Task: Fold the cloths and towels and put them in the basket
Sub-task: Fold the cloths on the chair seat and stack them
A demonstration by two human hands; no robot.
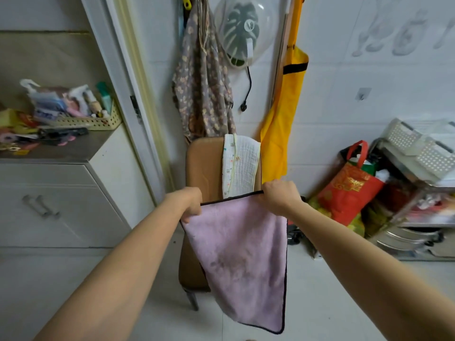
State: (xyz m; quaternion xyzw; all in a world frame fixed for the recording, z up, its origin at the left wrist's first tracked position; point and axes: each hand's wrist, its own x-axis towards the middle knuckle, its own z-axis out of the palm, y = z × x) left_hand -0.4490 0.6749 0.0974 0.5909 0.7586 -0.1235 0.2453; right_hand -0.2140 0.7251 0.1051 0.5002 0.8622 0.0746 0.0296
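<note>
- At centre frame, your left hand point(190, 203) and right hand point(279, 196) each pinch a top corner of the pink towel point(242, 257), fingers curled tight; it hangs before the chair point(199, 166).
- Loosen either pinch and it may drop to the floor point(332, 303).
- No basket for it is clearly identifiable.

brown chair point(200, 166), white quilted cloth point(242, 166) draped over backrest

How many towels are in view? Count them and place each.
2: a pink towel held up by the left hand and right hand, and a white towel draped over the chair back. Others may be hidden.
</note>
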